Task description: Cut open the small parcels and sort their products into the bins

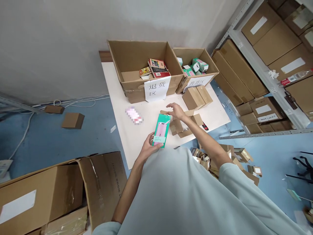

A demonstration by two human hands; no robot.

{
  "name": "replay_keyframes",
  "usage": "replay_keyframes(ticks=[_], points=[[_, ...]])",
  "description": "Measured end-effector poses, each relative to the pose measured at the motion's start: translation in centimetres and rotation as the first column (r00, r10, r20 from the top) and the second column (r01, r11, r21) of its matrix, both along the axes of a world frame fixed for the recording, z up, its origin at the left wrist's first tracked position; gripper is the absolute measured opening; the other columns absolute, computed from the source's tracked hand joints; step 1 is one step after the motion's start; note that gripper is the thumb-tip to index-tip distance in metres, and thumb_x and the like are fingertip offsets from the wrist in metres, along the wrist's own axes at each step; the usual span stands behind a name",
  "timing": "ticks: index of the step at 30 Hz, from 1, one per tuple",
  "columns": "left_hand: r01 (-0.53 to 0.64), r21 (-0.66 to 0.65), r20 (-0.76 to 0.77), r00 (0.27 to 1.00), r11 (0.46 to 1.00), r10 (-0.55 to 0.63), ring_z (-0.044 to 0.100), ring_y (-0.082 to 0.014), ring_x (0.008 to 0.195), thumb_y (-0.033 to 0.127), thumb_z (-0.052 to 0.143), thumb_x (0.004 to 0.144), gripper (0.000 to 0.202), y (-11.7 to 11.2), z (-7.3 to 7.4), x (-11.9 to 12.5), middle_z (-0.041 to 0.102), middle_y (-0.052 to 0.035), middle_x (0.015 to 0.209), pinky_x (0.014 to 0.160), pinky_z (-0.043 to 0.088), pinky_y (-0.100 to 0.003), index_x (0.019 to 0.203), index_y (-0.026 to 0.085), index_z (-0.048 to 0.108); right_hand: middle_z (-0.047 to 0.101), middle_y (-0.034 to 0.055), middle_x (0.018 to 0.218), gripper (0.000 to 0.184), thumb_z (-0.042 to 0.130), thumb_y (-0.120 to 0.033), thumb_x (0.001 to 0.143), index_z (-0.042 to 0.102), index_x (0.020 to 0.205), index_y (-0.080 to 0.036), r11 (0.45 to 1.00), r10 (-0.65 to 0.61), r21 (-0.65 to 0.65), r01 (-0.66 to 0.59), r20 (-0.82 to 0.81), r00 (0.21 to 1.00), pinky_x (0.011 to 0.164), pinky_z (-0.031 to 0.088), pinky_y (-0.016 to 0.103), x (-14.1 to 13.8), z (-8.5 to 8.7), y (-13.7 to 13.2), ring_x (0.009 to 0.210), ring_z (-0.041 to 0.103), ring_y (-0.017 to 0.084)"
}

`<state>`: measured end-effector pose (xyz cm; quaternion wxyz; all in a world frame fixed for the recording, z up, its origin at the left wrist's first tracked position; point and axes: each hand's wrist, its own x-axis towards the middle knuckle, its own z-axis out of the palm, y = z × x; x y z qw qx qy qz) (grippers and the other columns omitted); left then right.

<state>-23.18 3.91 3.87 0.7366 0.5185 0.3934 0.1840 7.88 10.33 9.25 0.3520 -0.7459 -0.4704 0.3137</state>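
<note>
My left hand (149, 147) grips the lower end of a green box with a pink device pictured on its front (161, 130), held upright above the table's front part. My right hand (176, 111) hovers by the box's top corner, its fingers bent and apart; whether a fingertip touches the box is unclear. Beneath my right forearm lies an opened small carton (176, 128), flaps spread, with something whitish inside. A closed carton (194, 99) sits behind it. Beside the opened carton is a red and black tool, perhaps a cutter (204, 126).
On the white table (117, 130) stand a large carton with books (137, 89) and a smaller one with green boxes (199, 79), both bearing paper signs. A blurred-out item (134, 115) lies at left. Shelving (269, 132) with cartons is at right; discarded cartons (242, 155) litter the floor.
</note>
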Motion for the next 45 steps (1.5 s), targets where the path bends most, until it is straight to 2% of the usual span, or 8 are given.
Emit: replay_keyframes(ticks=[2,5,10,18,24,28,35,45], points=[[-0.006,0.003,-0.003,1.0,1.0,0.006,0.07,-0.0345,0.141,0.059,0.102,0.068,0.107,0.1,-0.1,-0.2,0.068,-0.0139,0.153,0.115,0.061,-0.046,0.157,0.025,0.054,0.082,0.0076,0.101,0.03,0.096,-0.049,0.079,0.083,0.087,-0.023,0.989,0.143,0.034,-0.144,0.027,0.989,0.103,0.057,0.041,-0.2,0.7,-0.5,0.099,0.07,0.026],[-0.004,-0.018,0.014,1.0,1.0,0.004,0.069,-0.0348,0.142,0.057,0.103,0.067,0.104,0.1,-0.3,-0.5,0.068,-0.0142,0.155,0.116,0.061,-0.046,0.155,0.025,0.055,0.081,0.0053,0.087,0.057,0.071,-0.077,0.097,0.084,0.085,-0.023,0.945,0.327,0.065,-0.322,-0.115,0.938,0.092,0.058,0.04,-0.8,1.9,-1.5,0.085,0.069,0.024],[0.005,-0.03,0.03,1.0,1.0,-0.004,0.071,-0.0359,0.141,0.055,0.103,0.066,0.104,0.1,-0.7,-1.0,0.072,-0.0136,0.149,0.12,0.058,-0.051,0.154,0.025,0.058,0.078,0.0049,0.079,0.078,0.057,-0.096,0.096,0.082,0.076,-0.025,0.939,0.344,0.07,-0.337,-0.211,0.915,0.093,0.059,0.041,-1.4,3.4,-2.8,0.082,0.069,0.025],[0.007,-0.031,0.032,0.999,0.999,-0.006,0.071,-0.0378,0.14,0.052,0.105,0.061,0.103,-0.4,-1.8,-1.1,0.076,-0.0137,0.139,0.121,0.056,-0.052,0.151,0.024,0.063,0.084,0.0069,0.083,0.057,0.073,-0.076,0.091,0.085,0.071,-0.024,0.942,0.33,0.023,-0.333,-0.217,0.919,0.091,0.061,0.043,-0.7,4.4,-4.4,0.083,0.074,0.026],[0.014,-0.01,0.022,1.0,1.0,-0.014,0.073,-0.0362,0.135,0.053,0.107,0.056,0.108,-0.9,-2.5,-1.3,0.072,-0.0124,0.141,0.108,0.062,-0.046,0.151,0.025,0.065,0.09,0.0071,0.11,0.031,0.087,-0.044,0.075,0.093,0.098,-0.024,0.909,0.378,-0.041,-0.416,-0.344,0.86,0.091,0.063,0.041,-0.2,4.0,-4.7,0.098,0.08,0.028],[0.0,0.001,0.045,0.999,1.0,0.0,0.073,-0.0373,0.134,0.051,0.107,0.055,0.104,-1.2,-2.8,-1.7,0.073,-0.0126,0.142,0.107,0.062,-0.046,0.149,0.026,0.067,0.089,0.0065,0.113,0.037,0.089,-0.048,0.077,0.092,0.104,-0.022,0.858,0.424,-0.105,-0.503,-0.408,0.809,0.089,0.062,0.038,0.3,3.6,-4.6,0.097,0.078,0.025],[0.002,0.195,-0.119,0.993,0.981,0.022,0.064,-0.0421,0.146,0.039,0.101,0.056,0.098,-1.5,-4.5,-2.9,0.068,-0.014,0.147,0.126,0.051,-0.054,0.148,0.025,0.07,0.067,-0.0047,0.062,0.04,0.092,-0.055,0.079,0.079,0.071,-0.018,0.698,0.47,-0.276,-0.661,-0.519,0.714,0.062,0.048,0.025,0.1,1.5,-4.5,0.06,0.056,0.012],[0.079,0.241,-0.228,0.973,0.967,-0.023,0.069,-0.0412,0.131,0.038,0.099,0.063,0.094,-2.5,-6.3,-4.6,0.068,-0.0101,0.138,0.113,0.059,-0.05,0.151,0.029,0.071,0.078,0.0007,0.073,0.036,0.1,-0.043,0.065,0.08,0.079,-0.016,0.678,0.253,-0.415,-0.606,-0.642,0.723,0.066,0.056,0.026,-0.7,-2.3,-6.1,0.065,0.067,0.013]])
